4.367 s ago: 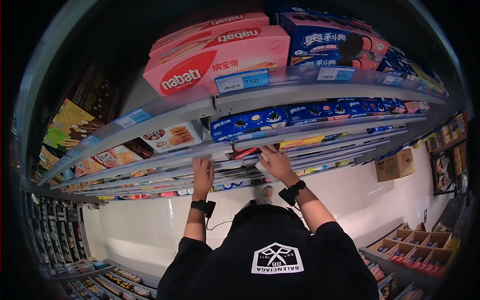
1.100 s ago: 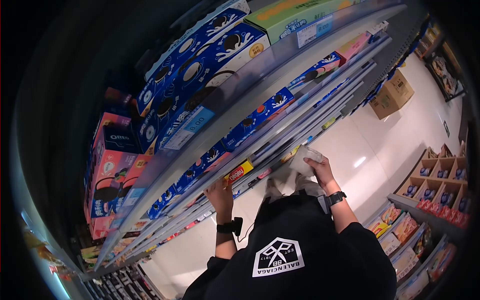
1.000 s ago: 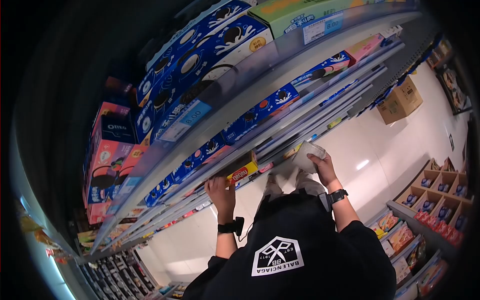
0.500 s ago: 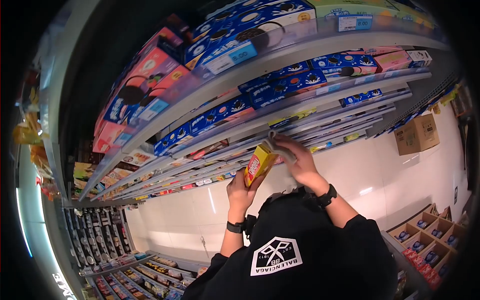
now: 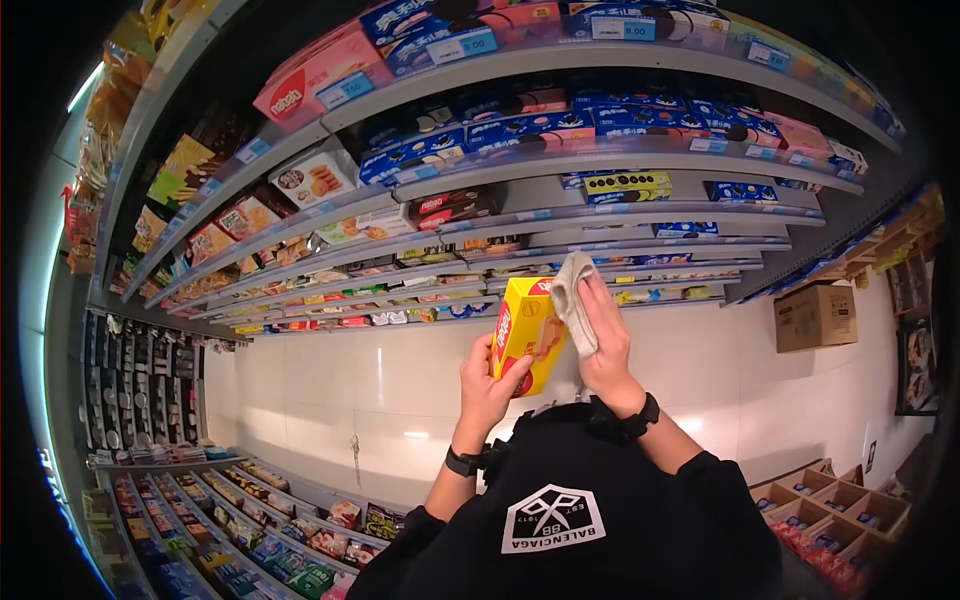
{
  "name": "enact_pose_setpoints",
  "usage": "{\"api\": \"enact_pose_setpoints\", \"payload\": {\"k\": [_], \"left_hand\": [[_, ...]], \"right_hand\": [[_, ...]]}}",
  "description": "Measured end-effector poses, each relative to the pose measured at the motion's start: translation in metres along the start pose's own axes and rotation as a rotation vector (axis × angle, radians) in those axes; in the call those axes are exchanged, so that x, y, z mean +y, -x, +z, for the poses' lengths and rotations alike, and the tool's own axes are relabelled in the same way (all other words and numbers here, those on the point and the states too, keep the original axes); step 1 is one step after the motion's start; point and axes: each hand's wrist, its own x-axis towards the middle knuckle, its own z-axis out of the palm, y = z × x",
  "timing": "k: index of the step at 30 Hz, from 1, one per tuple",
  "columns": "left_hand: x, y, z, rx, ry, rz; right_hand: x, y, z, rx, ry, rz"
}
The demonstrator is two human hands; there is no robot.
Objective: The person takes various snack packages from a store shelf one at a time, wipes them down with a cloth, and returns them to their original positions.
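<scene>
My left hand (image 5: 487, 385) grips the lower left part of a yellow box (image 5: 522, 335) with red and white lettering, its thumb across the front. The box stands nearly upright, slightly tilted, in front of my chest. In my right hand (image 5: 608, 345) is a light grey cloth (image 5: 575, 300), held under straightened fingers at the upper right side of the box. The cloth meets the box's right edge. My right palm is hidden behind the cloth.
Long shelves (image 5: 520, 215) of packaged snacks curve across the top and left. A cardboard box (image 5: 816, 316) sits on the floor at the right. More goods racks stand at lower left, and a wooden compartment display (image 5: 840, 495) at lower right.
The view has shifted, showing more lower shelves. The yellow box has turned so its broad face shows, and the cloth has moved from its top end to its right side.
</scene>
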Motion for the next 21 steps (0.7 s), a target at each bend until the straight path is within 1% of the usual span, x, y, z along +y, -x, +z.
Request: {"api": "enact_pose_setpoints", "payload": {"k": [1, 2, 3, 5, 6, 7, 9, 14, 16, 17, 19, 21], "left_hand": [[-0.001, 0.010, -0.004, -0.042, 0.137, -0.070], [-0.002, 0.019, -0.009, -0.099, 0.181, -0.100], [-0.008, 0.027, -0.010, -0.106, 0.190, -0.096], [-0.025, 0.043, -0.008, -0.019, 0.545, -0.080], [-0.021, 0.049, -0.011, -0.009, 0.524, -0.131], [-0.022, 0.054, -0.011, -0.014, 0.537, -0.131], [-0.023, 0.059, -0.009, 0.056, 0.615, -0.068], [-0.012, 0.090, -0.006, -0.009, 0.660, -0.074], [-0.002, 0.100, -0.006, -0.046, 0.661, -0.087], [0.004, 0.105, -0.008, -0.044, 0.664, -0.077], [0.012, 0.116, -0.013, -0.192, 0.478, -0.074], [0.005, 0.122, -0.011, -0.226, 0.481, -0.084]], "right_hand": [[-0.012, 0.011, 0.001, 0.026, 0.108, -0.114], [-0.025, 0.024, 0.003, -0.003, 0.165, -0.187], [-0.033, 0.036, 0.004, -0.001, 0.177, -0.190], [-0.048, 0.063, 0.005, -0.279, 0.298, -0.355], [-0.058, 0.076, 0.007, -0.320, 0.286, -0.340], [-0.066, 0.086, 0.004, -0.325, 0.300, -0.341], [-0.078, 0.097, -0.001, -0.404, 0.298, -0.336], [-0.091, 0.116, -0.020, -0.391, 0.308, -0.369], [-0.096, 0.112, -0.024, -0.323, 0.344, -0.298], [-0.099, 0.108, -0.025, -0.321, 0.346, -0.308], [-0.111, 0.090, -0.029, -0.122, 0.423, -0.245], [-0.123, 0.072, -0.036, -0.079, 0.388, -0.288]]}}
